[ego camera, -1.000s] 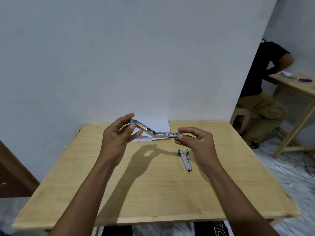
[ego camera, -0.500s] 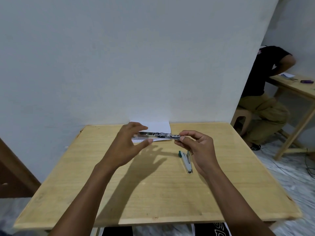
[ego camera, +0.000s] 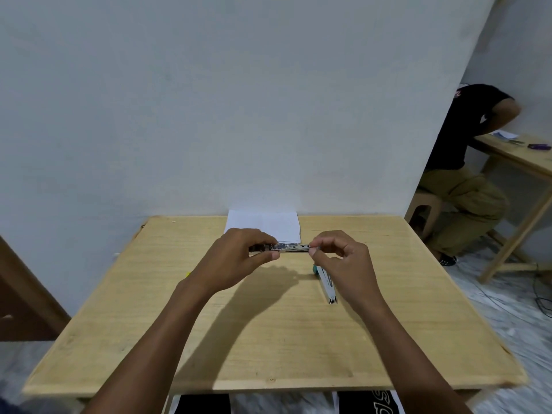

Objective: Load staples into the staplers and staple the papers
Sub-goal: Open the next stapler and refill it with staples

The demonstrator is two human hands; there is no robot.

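A metal stapler (ego camera: 288, 248) is held level above the wooden table (ego camera: 268, 339), between both hands. My left hand (ego camera: 239, 258) grips its left end with thumb and fingers. My right hand (ego camera: 340, 258) pinches its right end with thumb and forefinger. Whether the right fingers also hold staples is too small to tell. A second stapler (ego camera: 327, 283), silver with a teal end, lies flat on the table under my right hand. White papers (ego camera: 264, 225) lie at the far edge of the table against the wall.
A grey wall stands right behind the table. At the right a person in a black shirt (ego camera: 466, 130) sits on a stool at another wooden table (ego camera: 519, 158). Cables (ego camera: 540, 294) run on the floor at the right. A small yellow thing (ego camera: 188, 274) shows beside my left wrist.
The stapler's arm was swung up at an angle in my left hand; it has folded down flat. My left hand has closed on the stapler's left end.
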